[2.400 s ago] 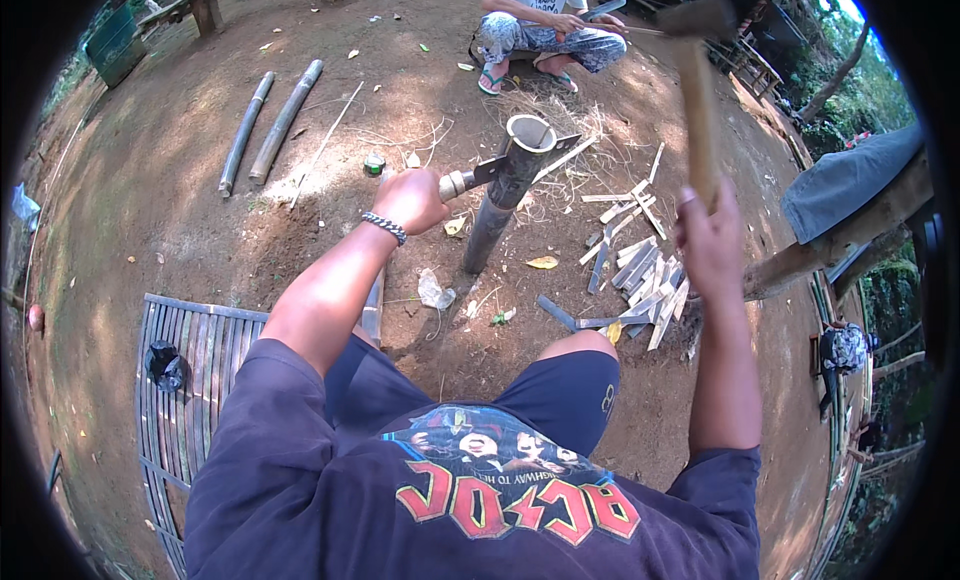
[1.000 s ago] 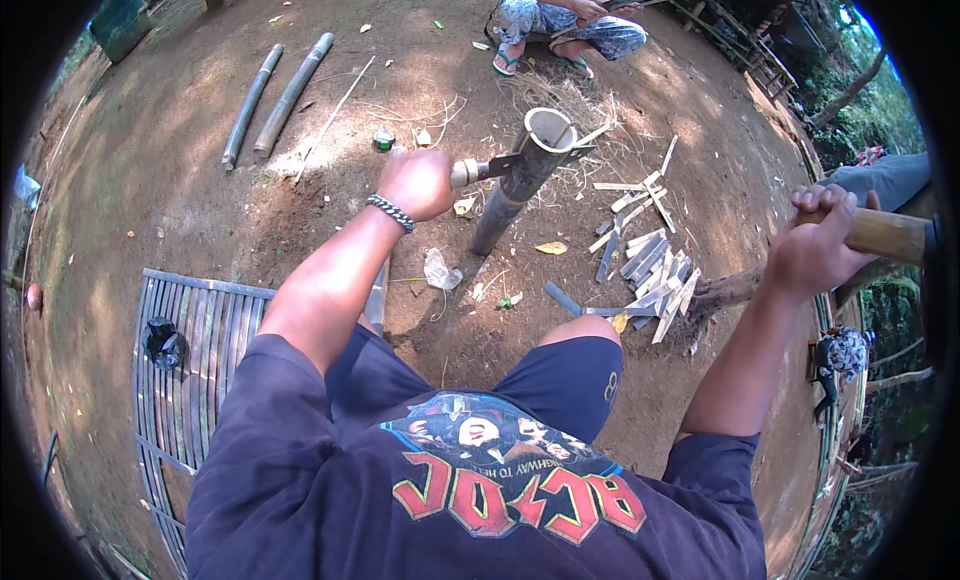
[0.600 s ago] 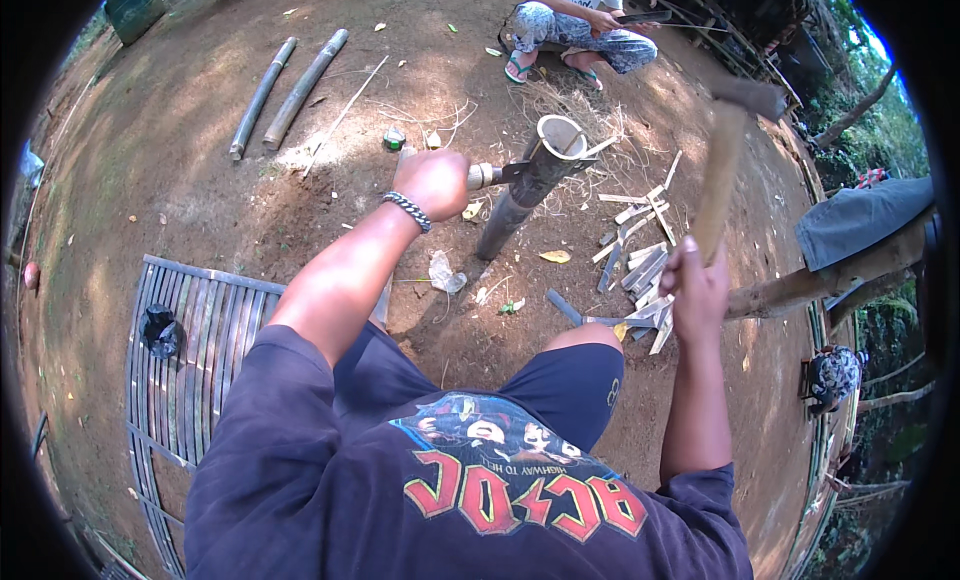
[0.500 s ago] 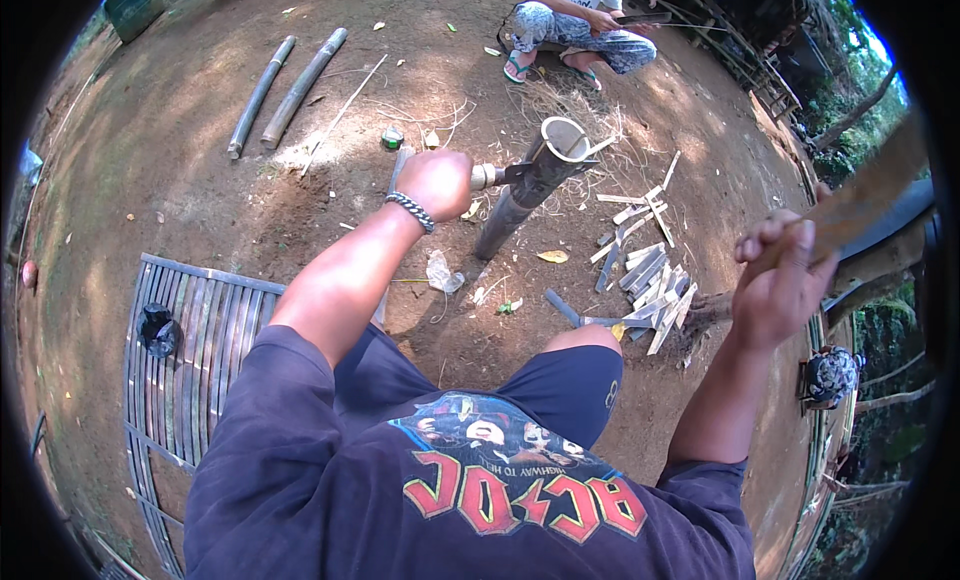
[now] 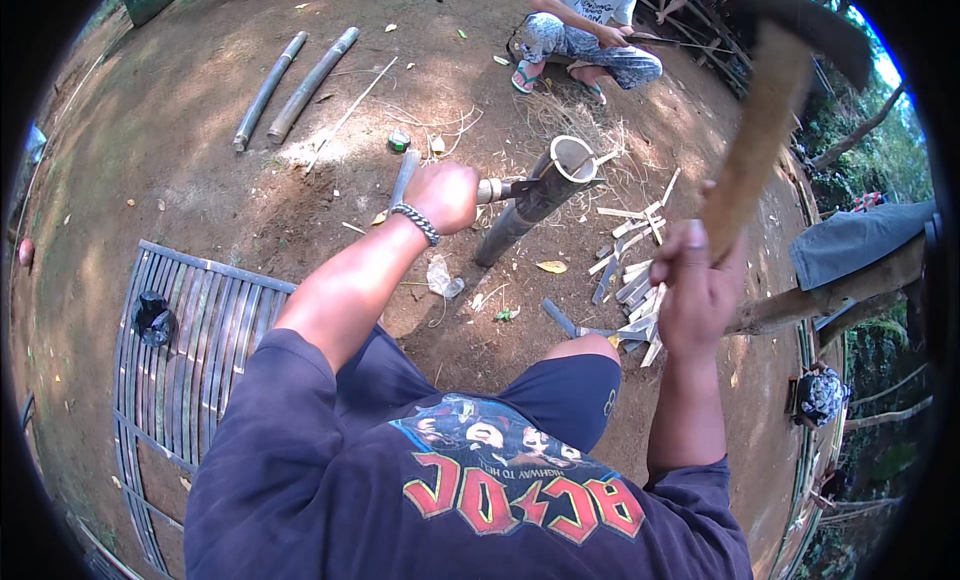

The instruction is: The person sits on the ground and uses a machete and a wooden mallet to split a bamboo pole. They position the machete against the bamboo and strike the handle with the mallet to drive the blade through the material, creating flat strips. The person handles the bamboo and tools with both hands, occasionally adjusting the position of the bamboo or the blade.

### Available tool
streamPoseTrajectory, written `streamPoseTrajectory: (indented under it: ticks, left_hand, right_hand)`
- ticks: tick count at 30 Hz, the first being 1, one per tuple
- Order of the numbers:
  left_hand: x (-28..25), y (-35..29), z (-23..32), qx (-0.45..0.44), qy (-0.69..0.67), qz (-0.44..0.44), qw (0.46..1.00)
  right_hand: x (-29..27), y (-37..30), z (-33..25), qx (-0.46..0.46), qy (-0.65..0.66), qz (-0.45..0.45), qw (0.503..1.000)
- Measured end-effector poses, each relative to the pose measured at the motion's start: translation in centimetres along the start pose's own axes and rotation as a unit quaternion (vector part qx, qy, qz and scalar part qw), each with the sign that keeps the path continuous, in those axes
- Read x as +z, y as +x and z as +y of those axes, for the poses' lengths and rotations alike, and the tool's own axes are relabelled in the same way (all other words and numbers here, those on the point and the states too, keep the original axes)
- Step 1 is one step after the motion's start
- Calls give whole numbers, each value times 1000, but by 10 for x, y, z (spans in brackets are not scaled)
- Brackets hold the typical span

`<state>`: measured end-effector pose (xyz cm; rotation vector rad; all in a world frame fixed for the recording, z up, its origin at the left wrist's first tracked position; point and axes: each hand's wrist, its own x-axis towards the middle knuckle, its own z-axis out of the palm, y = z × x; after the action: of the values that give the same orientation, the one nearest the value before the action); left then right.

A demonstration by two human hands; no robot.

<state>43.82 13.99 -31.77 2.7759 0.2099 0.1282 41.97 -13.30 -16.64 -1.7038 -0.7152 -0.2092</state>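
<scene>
My left hand is closed around the pale handle of a knife. Its dark blade is set in the upper part of an upright, slightly tilted bamboo tube, and the tip sticks out on the tube's right side. The tube's pale, open rim faces up. My right hand grips a hammer by its thick wooden handle, raised to the right of the tube. The hammer's dark head is blurred and apart from the knife.
Split bamboo strips lie heaped right of the tube. Two bamboo poles rest at the far left, and a slatted bamboo rack lies near left. A person squats ahead. A grey cloth hangs over a log at right.
My right hand has swung the hammer inward to the left and turned it more upright. My left hand keeps hold of the knife in the bamboo, nearly still.
</scene>
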Motion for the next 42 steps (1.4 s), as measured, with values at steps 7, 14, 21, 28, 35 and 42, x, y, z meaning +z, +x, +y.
streamPoseTrajectory:
  ticks: [7, 14, 21, 28, 35, 42]
  left_hand:
    - [7, 10, 6, 7, -29, 9, 1000]
    - [24, 17, -8, -15, -36, -11, 999]
    - [7, 20, -2, -17, -28, -42, 999]
    - [37, 24, -18, -16, -39, -40, 998]
    - [31, 33, -7, -10, -55, -46, 997]
    - [50, 33, -18, -14, -66, -29, 997]
  right_hand:
    - [7, -71, 94, 170, -355, -190, 899]
    - [-8, -20, 30, 134, -100, -33, 985]
    - [17, -55, 80, 75, -224, -25, 971]
    - [9, -36, 67, 274, -188, -127, 935]
    - [15, -56, 116, 72, -294, -68, 951]
    - [15, -35, 79, 284, -194, -96, 934]
